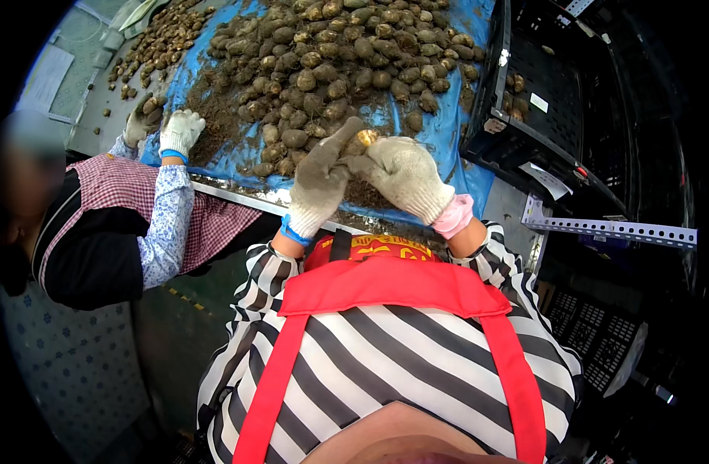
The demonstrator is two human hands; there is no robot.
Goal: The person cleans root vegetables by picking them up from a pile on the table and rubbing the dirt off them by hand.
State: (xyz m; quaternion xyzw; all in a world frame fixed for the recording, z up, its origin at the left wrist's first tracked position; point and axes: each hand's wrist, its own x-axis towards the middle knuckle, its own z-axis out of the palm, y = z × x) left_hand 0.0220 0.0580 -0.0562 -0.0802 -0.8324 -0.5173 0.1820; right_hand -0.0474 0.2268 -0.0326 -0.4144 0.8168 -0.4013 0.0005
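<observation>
My left hand [322, 177], in a soiled white knit glove, is raised over the near edge of the work table. My right hand [404, 174], in a similar glove with a pink cuff, meets it there. Between their fingers is a small taro-like tuber [366, 137] with a pale, yellowish patch; the fingers hide part of it, and which hand bears it cannot be told. Just beyond lies a large heap of brown, hairy tubers [337, 64] on a blue plastic sheet [441, 139]. Loose root fibres and soil lie around the heap.
At the left a co-worker in a checked apron [119, 182] handles tubers with gloved hands [181, 132]. Smaller tubers [163, 43] are spread at the upper left. A black plastic crate [546, 75] holding a few tubers stands at the right, near a perforated metal bar [615, 226].
</observation>
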